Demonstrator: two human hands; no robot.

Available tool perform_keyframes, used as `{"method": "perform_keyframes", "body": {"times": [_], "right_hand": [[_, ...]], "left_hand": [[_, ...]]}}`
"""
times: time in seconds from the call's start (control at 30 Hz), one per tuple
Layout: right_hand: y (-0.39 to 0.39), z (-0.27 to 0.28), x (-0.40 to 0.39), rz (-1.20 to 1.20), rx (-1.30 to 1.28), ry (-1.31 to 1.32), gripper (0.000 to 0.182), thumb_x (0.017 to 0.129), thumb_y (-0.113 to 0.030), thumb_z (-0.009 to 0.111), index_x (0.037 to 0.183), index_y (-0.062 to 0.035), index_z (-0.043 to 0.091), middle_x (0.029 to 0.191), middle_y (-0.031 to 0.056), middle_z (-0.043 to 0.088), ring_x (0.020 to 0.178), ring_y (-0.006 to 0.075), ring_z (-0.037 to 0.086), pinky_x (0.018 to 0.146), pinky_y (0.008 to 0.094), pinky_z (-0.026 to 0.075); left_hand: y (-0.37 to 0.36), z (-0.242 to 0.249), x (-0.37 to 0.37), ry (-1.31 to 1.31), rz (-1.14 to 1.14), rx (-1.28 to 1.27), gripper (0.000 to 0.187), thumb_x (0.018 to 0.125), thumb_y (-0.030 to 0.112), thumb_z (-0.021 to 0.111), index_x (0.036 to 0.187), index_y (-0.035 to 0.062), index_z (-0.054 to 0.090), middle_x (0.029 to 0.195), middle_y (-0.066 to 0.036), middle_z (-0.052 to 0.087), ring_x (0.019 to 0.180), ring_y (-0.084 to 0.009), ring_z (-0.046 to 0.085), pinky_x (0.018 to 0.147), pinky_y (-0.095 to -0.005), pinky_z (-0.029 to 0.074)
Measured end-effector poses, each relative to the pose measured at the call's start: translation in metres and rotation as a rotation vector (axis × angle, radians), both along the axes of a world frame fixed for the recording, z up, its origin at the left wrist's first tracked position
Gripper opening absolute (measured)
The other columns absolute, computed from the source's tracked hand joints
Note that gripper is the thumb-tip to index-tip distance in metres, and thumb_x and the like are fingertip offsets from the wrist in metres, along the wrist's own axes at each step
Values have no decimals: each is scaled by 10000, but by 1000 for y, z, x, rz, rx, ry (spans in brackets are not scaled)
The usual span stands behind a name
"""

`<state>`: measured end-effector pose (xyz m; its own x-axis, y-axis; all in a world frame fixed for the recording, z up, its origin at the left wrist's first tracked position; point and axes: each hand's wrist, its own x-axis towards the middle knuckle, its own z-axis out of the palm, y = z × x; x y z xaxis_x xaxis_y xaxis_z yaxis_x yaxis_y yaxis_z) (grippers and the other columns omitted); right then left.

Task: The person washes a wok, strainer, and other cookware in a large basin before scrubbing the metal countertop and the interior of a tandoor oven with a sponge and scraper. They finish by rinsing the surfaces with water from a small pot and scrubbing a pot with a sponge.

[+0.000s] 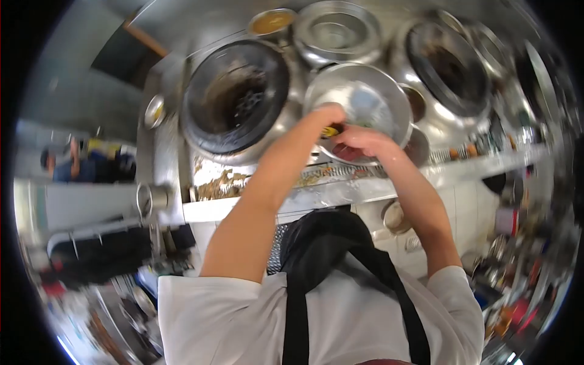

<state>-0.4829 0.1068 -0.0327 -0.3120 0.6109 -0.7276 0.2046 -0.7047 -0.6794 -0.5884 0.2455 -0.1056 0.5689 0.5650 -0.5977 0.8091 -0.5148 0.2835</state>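
That bowl (399, 100) is smooth, shiny metal, the tabletop (365, 190) glossy metal, the apron (325, 243) matt cloth

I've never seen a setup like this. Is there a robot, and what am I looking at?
No robot here: a person in a white shirt and dark apron works bare-handed. The single picture comes from a camera worn on the head, looking forward and down.

The left hand and right hand come together over the near side of a wide metal bowl. By them shows a small yellow-and-dark thing; blur hides what it is and whose grip it is in.

The bowl is at a metal cooking station, between two big dark-rimmed openings, probably burners. Beyond it stands a steel pot.
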Motion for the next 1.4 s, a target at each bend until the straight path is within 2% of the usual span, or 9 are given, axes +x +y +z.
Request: {"method": "perform_keyframes", "body": {"times": [0.1, 0.3, 0.4, 0.57, 0.67, 0.83, 1.0, 1.23, 1.4], "right_hand": [[8, 31, -5, -424, -179, 574, 364, 823, -87, 619, 1177, -39, 544, 1199, 163, 587, 1061, 351, 625, 974, 478, 503], [-13, -46, 31, -371, 305, 424, 292, 888, -104, 625, 1137, 22, 544, 1056, 131, 573, 894, 234, 599, 802, 321, 546], [-47, 59, 45, -840, -309, 460, 361, 902, -105, 630, 1230, 19, 544, 870, 79, 585, 664, 136, 569, 581, 230, 502], [-83, 185, 18, -84, 465, -309, 563, 918, -120, 619, 1460, -85, 470, 1044, 126, 678, 793, 184, 670, 706, 273, 547], [-60, 148, -58, 273, 1045, -623, 508, 958, -161, 580, 1451, -85, 488, 1379, 150, 602, 1299, 281, 558, 1076, 334, 400], [4, 55, -184, 627, 1142, -1004, 390, 971, -266, 563, 1354, -193, 578, 1062, 206, 683, 954, 407, 646, 830, 520, 510], [41, 20, -243, 861, 1298, -1106, 402, 981, -265, 532, 1383, -270, 544, 958, 188, 670, 835, 402, 662, 750, 480, 543], [51, -19, -336, 917, 1217, -1283, 481, 990, -179, 422, 1447, -328, 454, 1021, 238, 650, 858, 454, 678, 747, 518, 556], [128, -22, -500, 628, 1256, -1128, 429, 910, -124, 483, 1321, -138, 605, 940, 286, 687, 898, 447, 681, 811, 532, 544]], "left_hand": [[-5, 13, -5, -216, 274, -77, 311, 818, 283, 704, 1016, 49, 756, 995, -140, 733, 843, -252, 691, 786, -392, 534], [-65, 68, -18, -1092, 1078, -929, 419, 937, 248, 659, 1283, 29, 568, 1099, -122, 699, 959, -254, 690, 869, -367, 548], [-105, 123, -113, -1345, 735, -761, 560, 952, 212, 657, 1424, 31, 416, 1187, -116, 672, 1045, -227, 664, 931, -343, 527], [-149, 25, -333, -936, 941, -117, 549, 877, 197, 677, 1387, 52, 532, 1114, -102, 704, 1020, -173, 655, 918, -334, 523], [-186, -80, -461, -355, 1073, 688, 485, 819, 150, 662, 1274, -6, 604, 1270, -282, 584, 1168, -429, 572, 1016, -476, 446], [-226, -69, -531, 109, 1817, 1047, 1053, 730, 267, 829, 1516, -2, 182, 1456, -391, 292, 1214, -543, 485, 1063, -521, 410], [-221, -113, -597, -657, 2308, 601, 1427, 610, 419, 935, 1528, -16, -68, 1373, -415, 392, 1222, -512, 506, 1075, -508, 429], [-202, -92, -591, -504, 2611, 407, 1324, 652, 611, 832, 1528, -38, 80, 1358, -325, 466, 1192, -467, 544, 1017, -525, 455], [-195, -94, -602, -459, 2636, 489, 1259, 666, 629, 816, 1514, -24, 153, 1317, -301, 506, 1179, -447, 559, 993, -536, 462]]}}
